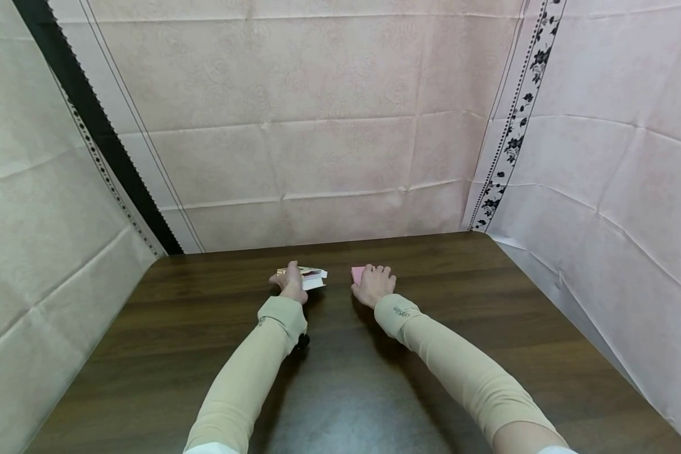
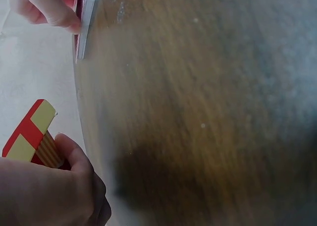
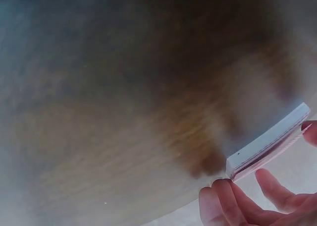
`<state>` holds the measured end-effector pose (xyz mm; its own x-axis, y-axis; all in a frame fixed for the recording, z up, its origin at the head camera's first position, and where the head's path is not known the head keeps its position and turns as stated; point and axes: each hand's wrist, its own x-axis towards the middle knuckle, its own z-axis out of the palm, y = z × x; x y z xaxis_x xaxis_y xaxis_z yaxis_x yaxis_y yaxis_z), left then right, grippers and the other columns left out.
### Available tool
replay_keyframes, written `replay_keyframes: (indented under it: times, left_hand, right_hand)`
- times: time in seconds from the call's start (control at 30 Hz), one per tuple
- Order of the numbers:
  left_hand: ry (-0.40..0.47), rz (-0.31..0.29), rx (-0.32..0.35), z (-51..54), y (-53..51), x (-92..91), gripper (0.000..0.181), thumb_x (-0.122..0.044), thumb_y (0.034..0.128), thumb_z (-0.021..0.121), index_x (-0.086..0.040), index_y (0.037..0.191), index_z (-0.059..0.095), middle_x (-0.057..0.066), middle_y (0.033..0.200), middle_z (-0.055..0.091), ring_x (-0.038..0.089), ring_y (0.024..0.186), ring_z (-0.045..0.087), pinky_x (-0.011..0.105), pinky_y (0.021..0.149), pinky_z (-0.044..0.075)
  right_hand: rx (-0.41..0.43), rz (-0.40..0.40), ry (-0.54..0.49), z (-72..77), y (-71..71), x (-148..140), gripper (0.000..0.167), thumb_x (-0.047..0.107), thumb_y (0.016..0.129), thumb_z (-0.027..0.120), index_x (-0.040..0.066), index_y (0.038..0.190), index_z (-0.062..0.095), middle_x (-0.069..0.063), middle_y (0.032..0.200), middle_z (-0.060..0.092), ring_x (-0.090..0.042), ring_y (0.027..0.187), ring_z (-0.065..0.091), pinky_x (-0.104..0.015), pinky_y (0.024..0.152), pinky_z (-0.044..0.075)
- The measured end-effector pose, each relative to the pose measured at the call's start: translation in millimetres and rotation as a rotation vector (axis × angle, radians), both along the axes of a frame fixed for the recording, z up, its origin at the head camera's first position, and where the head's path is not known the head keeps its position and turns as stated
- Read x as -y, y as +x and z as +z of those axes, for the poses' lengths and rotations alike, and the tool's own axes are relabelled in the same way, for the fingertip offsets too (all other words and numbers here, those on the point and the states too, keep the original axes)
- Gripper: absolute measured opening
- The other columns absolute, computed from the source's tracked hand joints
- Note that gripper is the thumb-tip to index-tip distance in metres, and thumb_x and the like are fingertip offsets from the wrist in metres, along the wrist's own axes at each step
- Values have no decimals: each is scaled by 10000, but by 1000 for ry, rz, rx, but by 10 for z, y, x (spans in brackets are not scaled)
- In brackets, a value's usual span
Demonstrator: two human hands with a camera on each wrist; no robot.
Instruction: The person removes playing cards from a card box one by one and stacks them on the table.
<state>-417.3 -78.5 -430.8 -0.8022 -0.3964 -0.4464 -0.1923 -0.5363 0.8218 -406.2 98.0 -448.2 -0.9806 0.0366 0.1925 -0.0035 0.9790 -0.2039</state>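
Near the table's far edge, my left hand [image 1: 291, 284] holds a small carton [image 1: 314, 279] with a white open-looking end; in the left wrist view the carton [image 2: 32, 129] shows red and pale yellow panels and a striped side, gripped by the left hand [image 2: 74, 186]. To its right, my right hand [image 1: 374, 285] is on a flat pink item [image 1: 357, 272]. The right wrist view shows this item [image 3: 270, 141] as a thin block with white and pinkish layers, its two ends between the fingertips of the right hand [image 3: 257, 201]. The two items are apart.
The dark wooden table [image 1: 340, 366] extends toward me beneath both forearms. Pale cloth [image 1: 318, 126] hangs behind the far edge and at both sides, with a black strip [image 1: 108, 139] at the left and a floral border at the right.
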Motion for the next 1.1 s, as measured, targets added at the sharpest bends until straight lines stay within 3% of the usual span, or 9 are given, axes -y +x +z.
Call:
replay_keyframes:
  times: [0.47, 0.6, 0.7, 0.87, 1.0, 1.1]
  left_hand:
    - [5, -14, -6, -9, -4, -6, 807, -248, 931, 506, -160, 1483, -76, 137, 1585, 94, 267, 1420, 204, 358, 1193, 204]
    - [12, -18, -7, -9, -2, -10, 791, -249, 929, 510, -157, 1474, -56, 138, 1577, 105, 264, 1412, 210, 356, 1191, 203]
    - [10, -17, -8, -9, -8, -17, 783, -250, 927, 515, -149, 1468, -42, 141, 1572, 125, 259, 1411, 216, 350, 1192, 200]
    - [35, -8, -26, 12, -24, -22, 801, -233, 919, 543, -146, 1466, -35, 138, 1556, 210, 229, 1409, 240, 327, 1194, 191]
    - [79, -14, -58, 30, -4, -28, 783, -225, 927, 539, -146, 1464, -25, 132, 1486, 350, 214, 1348, 334, 302, 1164, 249]
    - [106, -23, -76, 36, 15, -42, 756, -235, 934, 528, -144, 1462, -6, 116, 1389, 418, 214, 1263, 407, 292, 1108, 332]
  right_hand:
    - [37, -2, 9, -15, -7, 2, 557, 446, 872, 629, 20, 1225, 567, -220, 1180, 572, -391, 1117, 479, -531, 917, 430]
    - [-18, 18, -21, 1, 0, 11, 535, 417, 890, 613, 20, 1244, 553, -234, 1188, 518, -395, 1103, 470, -522, 887, 449]
    - [-96, 90, -93, 51, 19, 32, 462, 356, 918, 580, 23, 1237, 548, -244, 1224, 488, -399, 1115, 461, -512, 883, 455]
    - [-169, 308, -218, 200, 91, 123, 304, 278, 953, 548, 110, 1201, 600, -186, 1328, 477, -354, 1210, 464, -493, 937, 456]
    - [-191, 463, -244, 271, 133, 213, 264, 247, 964, 540, 137, 1177, 649, -154, 1334, 498, -323, 1237, 475, -483, 950, 468]
    - [-164, 532, -259, 293, 157, 263, 268, 235, 975, 524, 125, 1183, 653, -165, 1339, 492, -321, 1250, 461, -475, 979, 462]
